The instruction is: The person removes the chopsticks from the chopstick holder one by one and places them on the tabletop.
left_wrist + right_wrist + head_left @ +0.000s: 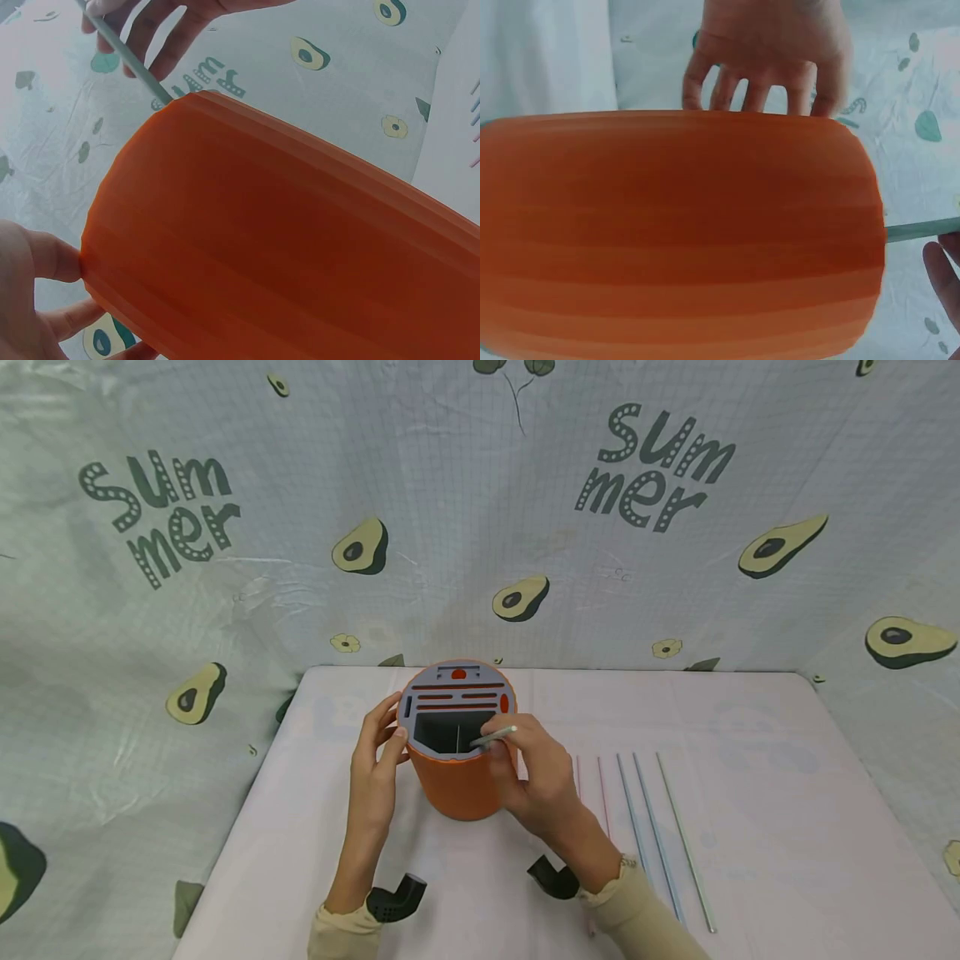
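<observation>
An orange round holder (459, 789) with a grey slotted top (412, 703) stands on the table, its top tipped toward the head camera. My left hand (375, 777) rests against its left side, fingers spread and fairly straight, fingertips at the wall and thumb near the rim. My right hand (540, 777) pinches a pale green stick (506, 732) over the front right of the dark open compartment (438, 731). One end of the stick points down into that compartment; in the left wrist view the stick (135, 64) passes behind the holder's rim.
Several long thin sticks lie side by side on the white table (780, 810) at the right: pink ones, blue ones (651, 818) and a green one (686, 843). My right forearm partly covers them. A printed cloth (450, 485) hangs behind the table.
</observation>
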Motion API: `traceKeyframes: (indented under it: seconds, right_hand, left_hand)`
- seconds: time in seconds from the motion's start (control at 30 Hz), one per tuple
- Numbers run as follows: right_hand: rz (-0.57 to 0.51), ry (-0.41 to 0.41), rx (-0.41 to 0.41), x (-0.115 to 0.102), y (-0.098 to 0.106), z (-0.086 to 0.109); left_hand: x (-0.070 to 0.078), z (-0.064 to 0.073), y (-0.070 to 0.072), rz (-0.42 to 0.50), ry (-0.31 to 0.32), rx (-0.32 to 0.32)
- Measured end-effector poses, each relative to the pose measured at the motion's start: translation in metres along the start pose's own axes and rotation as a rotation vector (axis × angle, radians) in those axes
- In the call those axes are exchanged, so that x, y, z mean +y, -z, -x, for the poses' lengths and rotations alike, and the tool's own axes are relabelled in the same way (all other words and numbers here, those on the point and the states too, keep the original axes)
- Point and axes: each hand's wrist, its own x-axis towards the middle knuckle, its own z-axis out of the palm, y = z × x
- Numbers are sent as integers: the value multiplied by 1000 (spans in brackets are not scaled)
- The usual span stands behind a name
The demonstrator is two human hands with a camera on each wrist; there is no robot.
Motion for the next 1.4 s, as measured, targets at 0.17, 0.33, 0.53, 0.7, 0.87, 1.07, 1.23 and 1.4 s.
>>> traceKeyframes:
  seconds: [0.17, 0.33, 0.53, 0.7, 0.87, 1.07, 1.23, 1.4]
  right_hand:
    - [-33, -85, 87, -1, 6, -4]
    - [-189, -177, 218, -3, 18, -8]
    - [-407, -219, 480, -4, 36, -15]
    - [-420, -256, 562, -4, 53, -18]
    - [-401, -269, 504, 3, 72, -9]
    - [-322, -330, 346, 13, 103, 10]
    - [-196, -463, 191, 21, 133, 34]
    - [58, -712, 11, 27, 161, 59]
  left_hand:
    - [-1, 1, 0, 12, 2, -2]
    - [-1, 0, 0, 11, -1, -2]
    - [-2, 1, 1, 4, -3, 2]
    - [-2, 1, 0, -1, -3, 5]
    - [-2, 0, 0, -4, -6, 7]
    - [0, 1, -1, -6, -2, 10]
    - [0, 1, -3, -4, 0, 3]
    - [-1, 2, -3, -4, 6, 10]
